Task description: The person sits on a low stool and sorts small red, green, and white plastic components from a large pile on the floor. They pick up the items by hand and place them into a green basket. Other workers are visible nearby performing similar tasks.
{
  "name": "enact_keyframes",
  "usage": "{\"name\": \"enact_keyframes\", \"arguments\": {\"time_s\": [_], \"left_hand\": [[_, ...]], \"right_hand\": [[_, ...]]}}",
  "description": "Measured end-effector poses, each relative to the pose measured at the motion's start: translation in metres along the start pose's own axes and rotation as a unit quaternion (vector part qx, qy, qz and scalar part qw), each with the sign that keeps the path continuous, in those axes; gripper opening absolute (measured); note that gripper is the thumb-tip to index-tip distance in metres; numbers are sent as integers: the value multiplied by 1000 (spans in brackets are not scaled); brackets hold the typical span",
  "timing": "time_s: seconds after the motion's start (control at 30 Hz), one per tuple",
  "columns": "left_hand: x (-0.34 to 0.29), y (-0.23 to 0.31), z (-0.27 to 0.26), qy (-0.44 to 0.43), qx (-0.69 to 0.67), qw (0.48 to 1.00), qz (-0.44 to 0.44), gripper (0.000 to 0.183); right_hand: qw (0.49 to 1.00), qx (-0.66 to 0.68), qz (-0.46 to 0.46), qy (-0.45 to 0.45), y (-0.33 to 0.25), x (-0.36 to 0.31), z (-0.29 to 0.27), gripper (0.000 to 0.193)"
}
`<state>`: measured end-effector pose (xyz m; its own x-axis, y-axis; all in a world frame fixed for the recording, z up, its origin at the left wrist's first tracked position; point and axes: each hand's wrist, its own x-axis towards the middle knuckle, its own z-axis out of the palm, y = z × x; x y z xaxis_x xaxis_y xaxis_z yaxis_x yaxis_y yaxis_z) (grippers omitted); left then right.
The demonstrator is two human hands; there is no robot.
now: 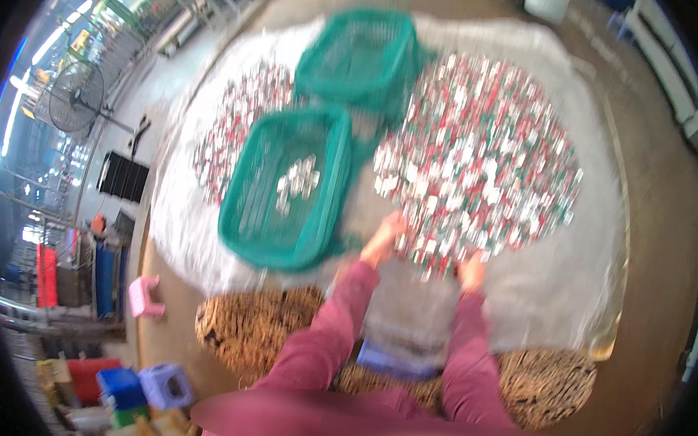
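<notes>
A wide, flat pile of small silver, red and green pieces (pixel 478 162) is spread on a whitish sheet (pixel 549 315) before me; blur hides what kind of pieces they are. At the pile's near left edge is my left hand (pixel 387 234). My right hand (pixel 471 270) touches the pile's near edge, farther right. Both hands are smeared, and their fingers cannot be made out. Left of the pile, a green plastic basket (pixel 280 260) carries a small heap of silvery pieces (pixel 297 182). Behind it stands another green basket (pixel 367 15).
A smaller scatter of similar pieces (pixel 243 122) lies beyond the near basket's left side. Brown-and-black bundles (pixel 260 324) flank me, with a blue-purple object (pixel 393 361) between my arms. Leftward are a pink stool (pixel 146 296), a black crate (pixel 124 176) and a fan (pixel 75 97).
</notes>
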<state>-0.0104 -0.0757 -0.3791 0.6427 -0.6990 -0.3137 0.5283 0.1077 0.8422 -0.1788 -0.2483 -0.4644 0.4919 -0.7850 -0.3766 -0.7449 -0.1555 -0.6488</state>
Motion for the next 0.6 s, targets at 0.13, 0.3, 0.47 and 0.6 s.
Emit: {"name": "enact_keyframes", "arguments": {"time_s": [0.13,0.3,0.47,0.6], "left_hand": [[15,-31,-1,62,576,813,59,36],[19,-79,19,60,663,744,56,40],[25,-71,4,42,461,886,-4,27],[23,-32,24,-8,-47,995,-88,13]], "right_hand": [[995,-57,-71,28,-10,-14,19,33],[966,243,-76,41,28,19,22,23],[730,674,90,-72,-46,-14,-42,10],[722,685,9,-98,-5,10,-50,15]]}}
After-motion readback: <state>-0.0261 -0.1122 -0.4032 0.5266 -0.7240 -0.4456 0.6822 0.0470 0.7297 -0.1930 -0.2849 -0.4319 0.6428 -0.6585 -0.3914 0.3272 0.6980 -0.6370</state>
